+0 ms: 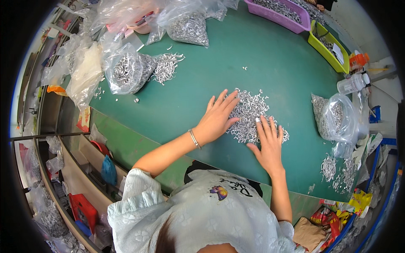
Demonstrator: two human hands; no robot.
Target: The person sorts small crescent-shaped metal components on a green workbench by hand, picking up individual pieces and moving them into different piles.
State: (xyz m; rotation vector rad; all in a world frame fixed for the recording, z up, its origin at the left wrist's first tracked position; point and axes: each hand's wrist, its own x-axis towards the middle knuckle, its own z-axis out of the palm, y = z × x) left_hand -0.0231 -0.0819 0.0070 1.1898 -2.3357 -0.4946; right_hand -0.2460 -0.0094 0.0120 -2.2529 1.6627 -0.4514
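Observation:
A loose pile of small silvery curved metal pieces (249, 107) lies spread on the green tabletop (202, 76). My left hand (216, 119), with a bracelet at its wrist, rests at the pile's left edge, fingers stretched out and touching the pieces. On the pile's near right side my right hand (268, 147) lies flat, fingers spread, with something white around one fingertip. Neither hand grips anything. Some pieces under the fingers are hidden.
An open bag of metal pieces (126, 71) spills at the left, near another full bag (188, 27). Purple basket (291, 23) and green basket (327, 48) stand far right. A plastic bag (337, 118) and clear bottle (352, 84) sit at the right edge.

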